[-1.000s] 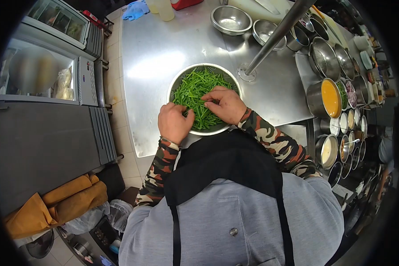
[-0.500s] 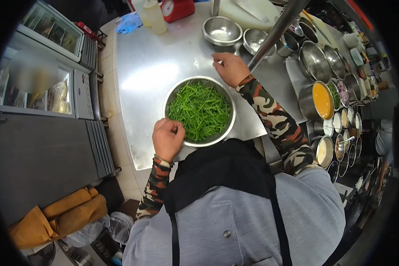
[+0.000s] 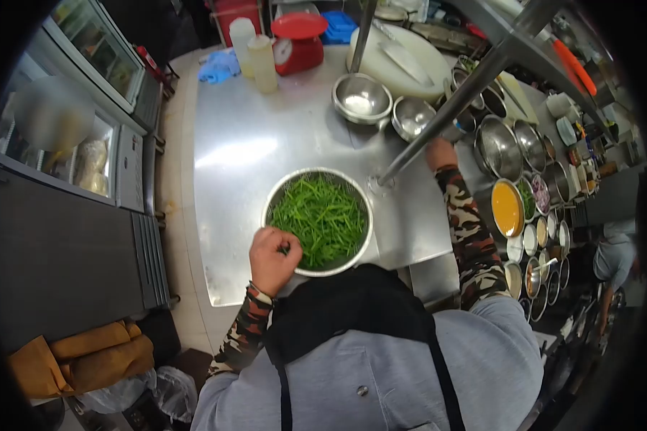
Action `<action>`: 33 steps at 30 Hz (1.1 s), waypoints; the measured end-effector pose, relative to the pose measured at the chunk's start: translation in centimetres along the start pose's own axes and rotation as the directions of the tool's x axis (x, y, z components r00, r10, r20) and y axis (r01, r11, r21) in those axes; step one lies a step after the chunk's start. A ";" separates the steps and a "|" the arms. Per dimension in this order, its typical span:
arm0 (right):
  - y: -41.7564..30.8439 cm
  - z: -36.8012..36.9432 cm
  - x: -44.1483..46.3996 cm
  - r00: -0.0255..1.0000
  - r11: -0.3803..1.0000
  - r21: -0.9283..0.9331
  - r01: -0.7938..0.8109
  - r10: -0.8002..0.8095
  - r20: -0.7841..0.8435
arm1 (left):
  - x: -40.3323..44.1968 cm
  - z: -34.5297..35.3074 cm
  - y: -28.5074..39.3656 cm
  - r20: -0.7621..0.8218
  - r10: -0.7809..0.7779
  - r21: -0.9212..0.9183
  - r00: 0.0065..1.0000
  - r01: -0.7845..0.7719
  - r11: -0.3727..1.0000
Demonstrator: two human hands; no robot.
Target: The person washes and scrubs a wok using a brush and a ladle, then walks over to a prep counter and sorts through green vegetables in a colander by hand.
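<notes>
A round metal colander point(image 3: 371, 228) full of cut green vegetable pieces point(image 3: 320, 215) stands near the front edge of the steel table. At its lower left rim is my left hand point(image 3: 274, 258), fingers curled together; what they hold, if anything, is hidden. My right hand point(image 3: 441, 154) reaches far forward, behind the slanted metal post and beside a dark metal pot. Its fingers are mostly hidden by the post. Two metal bowls, one at the middle point(image 3: 361, 99) and one closer to my right hand point(image 3: 413, 118), sit left of the post.
A red scale point(image 3: 299, 54), squeeze bottles point(image 3: 262, 65) and a blue cloth point(image 3: 219, 66) are at the back left. A cleaver point(image 3: 404, 61) lies on a round white board point(image 3: 438, 72). Many containers line the right; another person point(image 3: 615, 255) is at far right.
My right hand has left the vegetables and moved forward and right, past the post. My left hand stays at the colander's rim. The view has tilted up, showing more of the table's back.
</notes>
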State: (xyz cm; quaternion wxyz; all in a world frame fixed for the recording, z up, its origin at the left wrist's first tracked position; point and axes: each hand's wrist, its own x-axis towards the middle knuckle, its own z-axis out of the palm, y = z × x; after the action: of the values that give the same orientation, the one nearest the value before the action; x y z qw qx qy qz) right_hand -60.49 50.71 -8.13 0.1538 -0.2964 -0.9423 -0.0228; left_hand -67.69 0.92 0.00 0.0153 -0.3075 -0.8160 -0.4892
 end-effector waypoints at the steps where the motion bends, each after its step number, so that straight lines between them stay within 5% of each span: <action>1: -0.1 1.0 1.1 0.995 0.999 -0.032 0.030 -0.027 0.092 | 0.3 0.0 0.5 -0.006 -0.002 -0.006 1.000 0.002 1.000; 15: -4.1 -7.6 -2.0 0.994 0.992 0.075 0.098 -0.093 -0.059 | 0.6 0.3 0.0 -0.022 0.023 -0.043 1.000 -0.023 0.999; 17: -4.3 -11.1 -4.7 0.987 0.987 0.101 0.124 -0.112 -0.116 | 0.6 0.0 -0.7 -0.109 -0.078 -0.011 0.991 0.078 0.997; 21: -5.2 -18.9 -11.0 0.978 0.973 0.137 0.184 -0.168 -0.121 | 0.3 -0.1 -2.5 -0.263 0.076 0.115 0.962 -0.047 0.992; 27: -9.2 -24.7 -15.2 0.936 0.893 0.283 0.349 -0.347 -0.061 | -1.1 2.1 -3.6 -0.058 -0.090 -0.063 0.994 0.086 0.994; 29: -11.7 -23.4 -15.0 0.900 0.760 0.495 0.421 -0.416 -0.126 | -1.8 2.6 -3.5 -0.012 -0.196 -0.178 0.981 0.191 0.965; 31: -15.0 -21.4 -14.1 0.854 0.675 0.541 0.501 -0.486 -0.185 | -2.9 2.6 -3.2 0.110 -0.212 -0.221 0.971 0.232 0.947; 33: -18.8 -19.7 -12.7 0.802 0.591 0.570 0.571 -0.549 -0.234 | -3.9 2.0 -2.3 0.065 -0.119 -0.135 0.991 0.127 0.983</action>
State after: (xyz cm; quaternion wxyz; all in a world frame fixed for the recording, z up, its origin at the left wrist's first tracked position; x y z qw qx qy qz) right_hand -55.78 25.57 7.68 0.2419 0.0820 -0.9383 0.2331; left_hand -65.16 -0.17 -4.17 -0.0595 -0.2705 -0.7975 -0.5359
